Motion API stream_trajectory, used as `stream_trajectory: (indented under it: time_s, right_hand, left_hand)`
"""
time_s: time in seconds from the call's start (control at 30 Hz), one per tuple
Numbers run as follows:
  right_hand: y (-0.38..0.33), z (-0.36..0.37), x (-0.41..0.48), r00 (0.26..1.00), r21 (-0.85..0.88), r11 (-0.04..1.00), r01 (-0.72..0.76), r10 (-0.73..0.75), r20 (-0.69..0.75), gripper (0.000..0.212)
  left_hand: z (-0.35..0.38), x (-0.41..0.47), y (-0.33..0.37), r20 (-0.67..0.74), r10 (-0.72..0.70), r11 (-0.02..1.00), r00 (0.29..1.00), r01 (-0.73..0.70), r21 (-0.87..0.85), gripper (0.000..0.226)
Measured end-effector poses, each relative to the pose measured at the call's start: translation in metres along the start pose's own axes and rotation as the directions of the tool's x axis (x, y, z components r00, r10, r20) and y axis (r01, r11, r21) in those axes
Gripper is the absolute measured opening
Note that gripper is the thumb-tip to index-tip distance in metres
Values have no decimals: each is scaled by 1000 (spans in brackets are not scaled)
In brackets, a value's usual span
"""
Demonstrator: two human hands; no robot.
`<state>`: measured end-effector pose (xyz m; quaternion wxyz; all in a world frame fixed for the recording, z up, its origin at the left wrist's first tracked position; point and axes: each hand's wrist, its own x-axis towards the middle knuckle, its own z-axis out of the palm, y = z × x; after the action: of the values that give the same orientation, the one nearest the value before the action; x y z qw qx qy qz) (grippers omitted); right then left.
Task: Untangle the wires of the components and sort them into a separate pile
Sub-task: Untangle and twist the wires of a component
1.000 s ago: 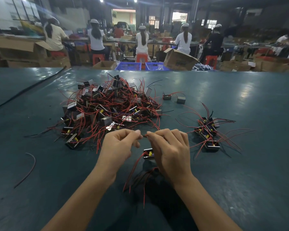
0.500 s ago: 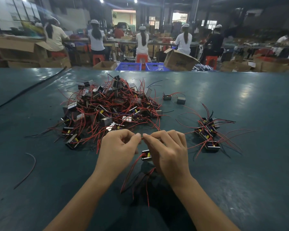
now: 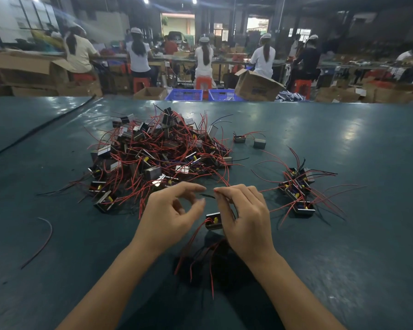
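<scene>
The big pile blocks mid-table, the small pile the right. Between them lies mostly bare surface. A loose wire lies left.

Inspection recorded that the left hand and right hand were both bare and ungloved, with slender fingers and nails that appeared short, and that the left forearm and right forearm were likewise bare along their whole visible length down to the frame's lower edge.
</scene>
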<state>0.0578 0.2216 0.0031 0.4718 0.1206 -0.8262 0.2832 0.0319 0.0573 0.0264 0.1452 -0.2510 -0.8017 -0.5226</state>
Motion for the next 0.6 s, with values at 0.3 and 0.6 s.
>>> stream_trajectory:
  time_s: [0.3, 0.6]
  right_hand:
    - [-2, 1, 0, 1000, 28, 1000, -8, 8, -9, 19]
    - [-3, 2, -2, 996, 60, 998, 5, -10, 83, 10]
  left_hand:
    - [-4, 3, -4, -110, 91, 984, 990, -72, 164, 5]
    - [-6, 3, 0, -61, 129, 978, 990, -117, 174, 23]
